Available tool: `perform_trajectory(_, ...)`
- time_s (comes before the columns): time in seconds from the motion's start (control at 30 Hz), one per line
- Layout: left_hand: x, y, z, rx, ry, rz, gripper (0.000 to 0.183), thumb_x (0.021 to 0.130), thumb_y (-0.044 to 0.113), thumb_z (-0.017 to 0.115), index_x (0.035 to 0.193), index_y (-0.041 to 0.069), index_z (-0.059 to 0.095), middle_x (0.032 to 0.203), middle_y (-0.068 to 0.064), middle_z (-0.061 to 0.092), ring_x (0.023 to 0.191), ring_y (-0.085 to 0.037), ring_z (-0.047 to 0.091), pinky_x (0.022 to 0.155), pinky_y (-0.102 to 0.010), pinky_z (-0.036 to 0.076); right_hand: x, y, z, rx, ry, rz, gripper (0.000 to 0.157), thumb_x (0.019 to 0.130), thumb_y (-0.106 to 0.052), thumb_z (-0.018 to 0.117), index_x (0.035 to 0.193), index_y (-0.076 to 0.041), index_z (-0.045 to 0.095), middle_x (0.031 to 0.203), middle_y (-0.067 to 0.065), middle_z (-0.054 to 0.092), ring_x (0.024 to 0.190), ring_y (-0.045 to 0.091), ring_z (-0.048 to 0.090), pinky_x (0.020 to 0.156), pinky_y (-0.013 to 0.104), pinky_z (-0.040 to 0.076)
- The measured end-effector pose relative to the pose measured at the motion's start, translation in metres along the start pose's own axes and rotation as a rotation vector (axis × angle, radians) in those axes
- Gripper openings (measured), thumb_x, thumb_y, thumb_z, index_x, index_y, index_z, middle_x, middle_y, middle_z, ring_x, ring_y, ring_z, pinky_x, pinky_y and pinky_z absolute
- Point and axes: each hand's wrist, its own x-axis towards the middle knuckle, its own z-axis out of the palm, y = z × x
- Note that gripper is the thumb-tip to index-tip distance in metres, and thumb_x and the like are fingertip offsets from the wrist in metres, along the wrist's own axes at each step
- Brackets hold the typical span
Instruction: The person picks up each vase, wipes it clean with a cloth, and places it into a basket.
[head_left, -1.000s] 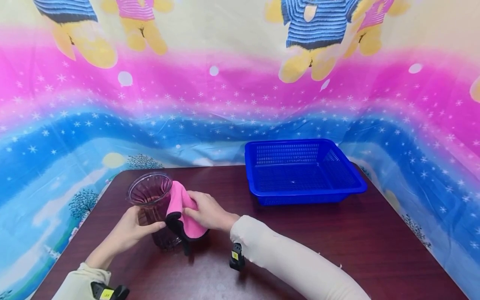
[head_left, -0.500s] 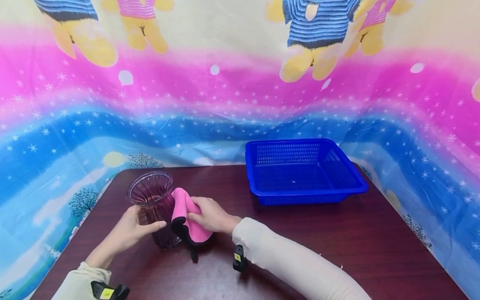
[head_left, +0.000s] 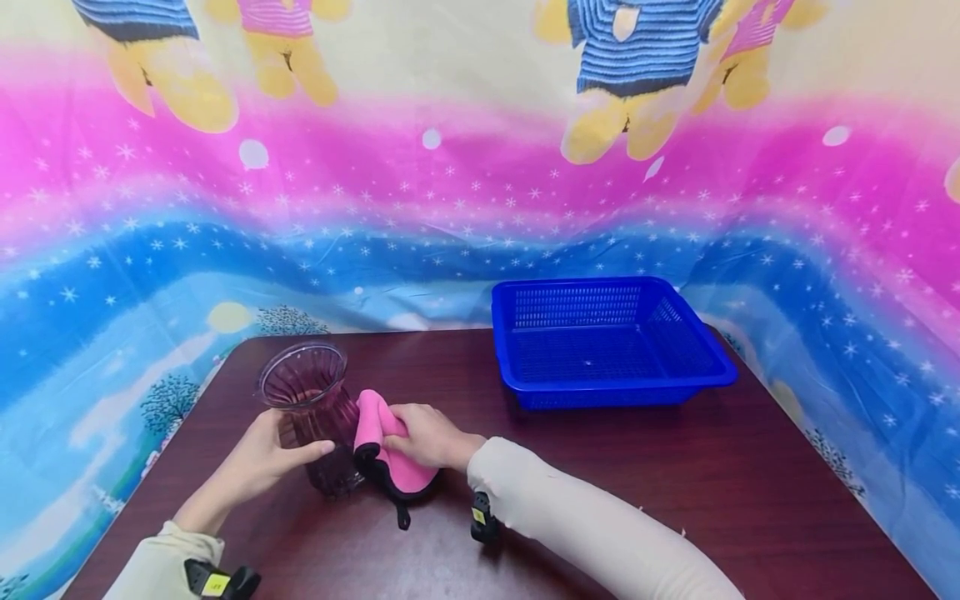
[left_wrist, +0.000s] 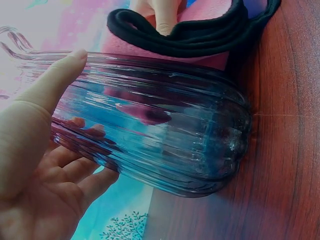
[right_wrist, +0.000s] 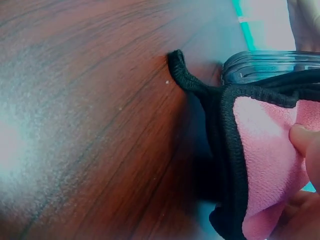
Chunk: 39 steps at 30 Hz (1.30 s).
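Note:
A purple-tinted ribbed glass vase point(head_left: 330, 433) with a flared rim stands upright on the left part of the table. My left hand point(head_left: 266, 458) grips it around its middle, thumb on the near side and fingers behind. In the left wrist view the vase point(left_wrist: 160, 125) shows its smooth, rounded base on the wood. Just right of it, my right hand point(head_left: 427, 433) pinches a folded pink cloth point(head_left: 401, 467) with black edging and a small hanging loop. Seen from the right wrist, the cloth point(right_wrist: 270, 160) bunches under the thumb, its black edge close beside the vase.
A blue plastic basket point(head_left: 607, 387) with perforated walls sits at the back right of the dark red wooden table point(head_left: 637, 500). A printed curtain point(head_left: 450, 192) with bears and snowflakes hangs behind and along both sides.
My right hand has moved the pink cloth to the right and a little toward me, away from the vase. The left hand and the vase stay in place.

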Motion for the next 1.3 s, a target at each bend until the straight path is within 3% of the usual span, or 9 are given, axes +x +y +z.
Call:
perform_trajectory(0.87,0.001,-0.001,-0.001,0.009,-0.006,-0.013,0.065,0.083,0.023,0.077,0.136,0.004,0.046,0.128,-0.021,0.061,0.101,0.016,0.055,0.084,-0.013,0.052,-0.001,0.011,0.01,0.005,-0.034,0.039,0.023,0.09,-0.03,0.068,0.107,-0.015,0.065,0.081,-0.005,0.061,0.077,0.007,0.054,0.067,0.015,0.043)
perform_trajectory(1.07,0.001,-0.001,-0.001,-0.002,-0.007,-0.012,0.062,0.082,0.022,0.077,0.134,0.003,0.048,0.125,-0.021,0.063,0.099,0.013,0.058,0.084,-0.015,0.054,0.0,0.012,0.009,0.038,-0.035,0.041,0.023,0.089,-0.03,0.068,0.107,-0.015,0.066,0.079,-0.006,0.06,0.075,0.006,0.053,0.066,0.015,0.044)
perform_trajectory(1.13,0.001,0.0,-0.002,0.009,-0.005,-0.019,0.063,0.083,0.023,0.077,0.135,0.003,0.048,0.126,-0.021,0.062,0.099,0.015,0.056,0.085,-0.021,0.057,0.0,0.013,0.008,0.042,-0.033,0.04,0.024,0.089,-0.031,0.068,0.107,-0.016,0.066,0.078,-0.006,0.059,0.075,0.006,0.053,0.065,0.015,0.044)
perform_trajectory(1.3,-0.001,0.001,-0.002,0.02,-0.007,-0.032,0.064,0.083,0.026,0.077,0.136,0.005,0.047,0.129,-0.021,0.061,0.1,0.017,0.054,0.086,-0.02,0.056,-0.002,0.015,0.008,0.065,-0.024,0.035,0.024,0.09,-0.032,0.067,0.108,-0.016,0.066,0.077,-0.006,0.059,0.074,0.005,0.053,0.064,0.014,0.044)
